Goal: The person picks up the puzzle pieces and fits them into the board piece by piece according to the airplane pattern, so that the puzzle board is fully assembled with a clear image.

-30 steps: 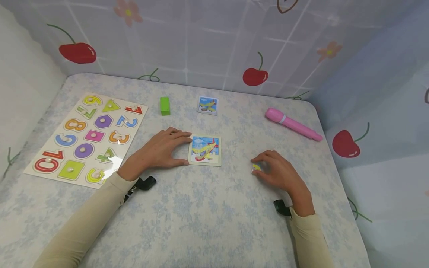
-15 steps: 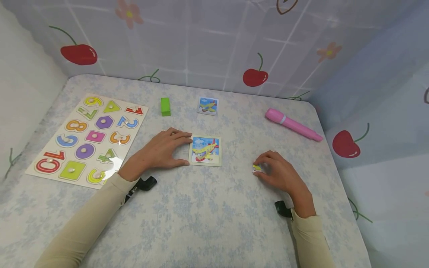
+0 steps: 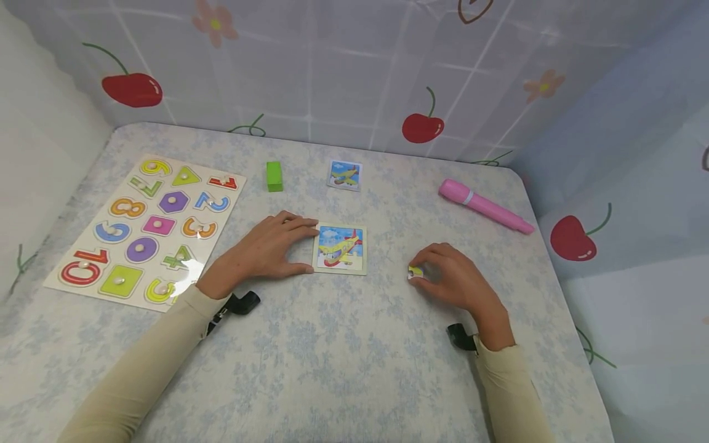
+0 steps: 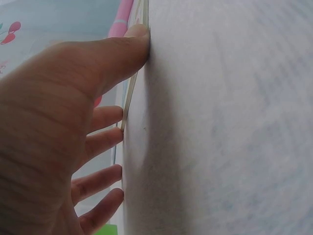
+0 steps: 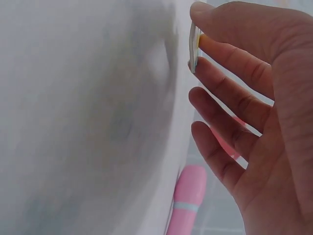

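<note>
A small square jigsaw puzzle with a yellow airplane picture and a pale frame lies flat on the table, near the middle of the head view. My left hand rests at its left side, thumb by the lower left corner and fingertips by the upper left. In the left wrist view the left fingers are spread and fairly straight against the thin edge. To the right of the puzzle, my right hand pinches a small puzzle piece between thumb and fingers. In the right wrist view this puzzle piece appears edge-on, above the cloth.
A number and shape peg board lies at the left, partly under the left forearm. Behind the puzzle are a green block and a small airplane picture card. A pink pen-like stick lies at the back right.
My right hand has moved slightly left and away from me, toward the puzzle, with the piece still pinched. The left hand stays at the puzzle's edge.
</note>
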